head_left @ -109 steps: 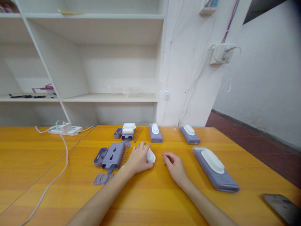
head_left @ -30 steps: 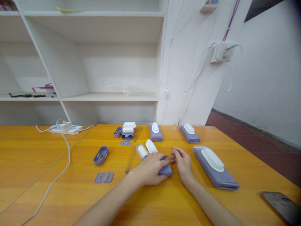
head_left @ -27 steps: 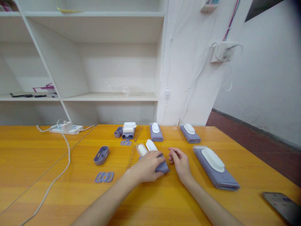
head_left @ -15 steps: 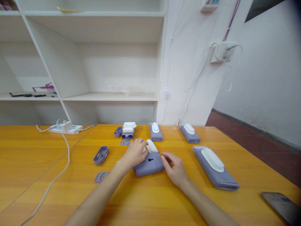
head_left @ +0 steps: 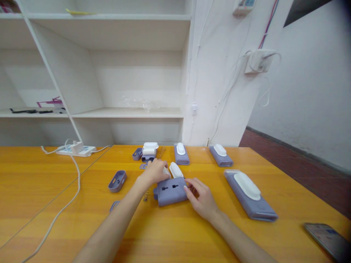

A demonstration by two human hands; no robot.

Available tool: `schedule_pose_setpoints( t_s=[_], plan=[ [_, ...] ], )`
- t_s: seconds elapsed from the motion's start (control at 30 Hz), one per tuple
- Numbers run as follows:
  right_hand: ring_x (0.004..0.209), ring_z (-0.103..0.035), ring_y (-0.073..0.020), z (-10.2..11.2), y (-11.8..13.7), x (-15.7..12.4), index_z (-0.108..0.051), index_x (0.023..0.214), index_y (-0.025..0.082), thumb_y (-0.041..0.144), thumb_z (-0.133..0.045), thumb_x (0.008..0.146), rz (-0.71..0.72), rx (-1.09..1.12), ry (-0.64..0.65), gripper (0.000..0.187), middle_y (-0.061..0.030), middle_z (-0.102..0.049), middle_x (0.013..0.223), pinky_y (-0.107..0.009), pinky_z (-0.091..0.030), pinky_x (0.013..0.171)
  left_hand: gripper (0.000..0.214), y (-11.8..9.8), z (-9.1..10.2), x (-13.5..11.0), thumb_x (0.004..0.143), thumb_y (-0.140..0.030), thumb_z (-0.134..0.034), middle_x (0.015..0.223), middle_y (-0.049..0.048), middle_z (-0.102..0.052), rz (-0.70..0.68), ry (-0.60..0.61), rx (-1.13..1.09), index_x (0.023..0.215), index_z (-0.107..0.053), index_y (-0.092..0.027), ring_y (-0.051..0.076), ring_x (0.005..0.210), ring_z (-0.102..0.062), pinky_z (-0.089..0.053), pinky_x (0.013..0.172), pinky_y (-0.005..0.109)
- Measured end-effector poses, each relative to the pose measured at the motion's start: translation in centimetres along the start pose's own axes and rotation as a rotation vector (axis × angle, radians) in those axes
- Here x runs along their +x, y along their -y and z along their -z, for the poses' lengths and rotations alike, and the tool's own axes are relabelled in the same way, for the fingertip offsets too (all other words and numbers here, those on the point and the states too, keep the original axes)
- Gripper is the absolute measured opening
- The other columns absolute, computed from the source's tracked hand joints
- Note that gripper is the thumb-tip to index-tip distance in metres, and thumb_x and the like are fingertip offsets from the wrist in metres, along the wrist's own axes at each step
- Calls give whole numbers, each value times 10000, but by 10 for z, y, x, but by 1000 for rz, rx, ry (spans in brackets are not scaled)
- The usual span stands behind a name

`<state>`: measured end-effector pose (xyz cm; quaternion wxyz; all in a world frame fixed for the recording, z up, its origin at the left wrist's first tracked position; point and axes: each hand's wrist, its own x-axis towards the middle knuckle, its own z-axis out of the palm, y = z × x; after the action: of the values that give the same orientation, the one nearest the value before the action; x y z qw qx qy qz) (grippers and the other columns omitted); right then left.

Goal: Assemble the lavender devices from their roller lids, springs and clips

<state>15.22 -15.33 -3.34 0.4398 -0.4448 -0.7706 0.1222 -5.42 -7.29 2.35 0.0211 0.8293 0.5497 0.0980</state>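
Note:
A purple-grey plastic housing [head_left: 172, 191] with two dark keyhole-shaped slots lies on the table in front of me. At its right end is my right hand [head_left: 201, 197], with thumb and fingertips gripping the edge. My left hand [head_left: 155, 172] is over the housing's far left corner, its fingers bent around a white part [head_left: 166, 172] that is mostly hidden. Just behind the housing sits a white oval piece [head_left: 176, 170]. Left of the housing, some thin metal springs [head_left: 146, 195] show beside my left forearm.
A purple-grey oval cap [head_left: 117, 181] and a flat cut-out piece [head_left: 114, 206] lie to the left. Purple-grey units with white tops [head_left: 248, 186] stand right and behind. A phone [head_left: 327, 239] is at the right front. A power strip [head_left: 76, 149] trails a white cable [head_left: 79, 182].
My left hand has moved left and slightly back, uncovering the second slot and the springs. The housing has turned slightly. My right hand stays at its right end.

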Motion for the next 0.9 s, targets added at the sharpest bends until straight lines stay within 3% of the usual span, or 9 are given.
schedule_pose_setpoints(
  t_s=[0.3, 0.47, 0.67, 0.9],
  plan=[
    [732, -561, -172, 0, 1, 0, -587, 1026, 196, 293, -463, 861, 8, 4, -3, 228, -54, -591, 805, -284, -458, 674, 386, 11, -1, 4, 577, -407, -661, 887, 41, -636, -73, -46, -98, 892, -571, -203, 216, 832, -584, -421, 720, 279],
    [740, -563, -174, 0, 0, 0, -583, 1025, 200, 292, -458, 864, -2, 7, 1, 223, -55, -593, 813, -286, -459, 677, 262, 14, -2, 4, 692, -381, -585, 871, 38, -633, -52, -95, -138, 878, -561, -199, 196, 832, -585, -416, 711, 271],
    [738, -562, -176, 0, 1, 1, -592, 1016, 203, 289, -461, 862, -4, 5, -3, 220, -54, -594, 804, -289, -459, 680, 569, 3, 3, -3, 595, -673, -580, 935, 77, -631, -28, -27, -47, 940, -587, -220, 281, 913, -567, -411, 750, 352],
    [722, -568, -172, -1, 2, 1, -595, 1006, 199, 299, -458, 863, -14, 6, -4, 222, -54, -597, 800, -284, -464, 666, 520, 3, 6, -2, 610, -588, -612, 1022, 67, -610, -10, 97, -32, 1016, -575, -266, 288, 1011, -532, -399, 808, 366]
  ],
)
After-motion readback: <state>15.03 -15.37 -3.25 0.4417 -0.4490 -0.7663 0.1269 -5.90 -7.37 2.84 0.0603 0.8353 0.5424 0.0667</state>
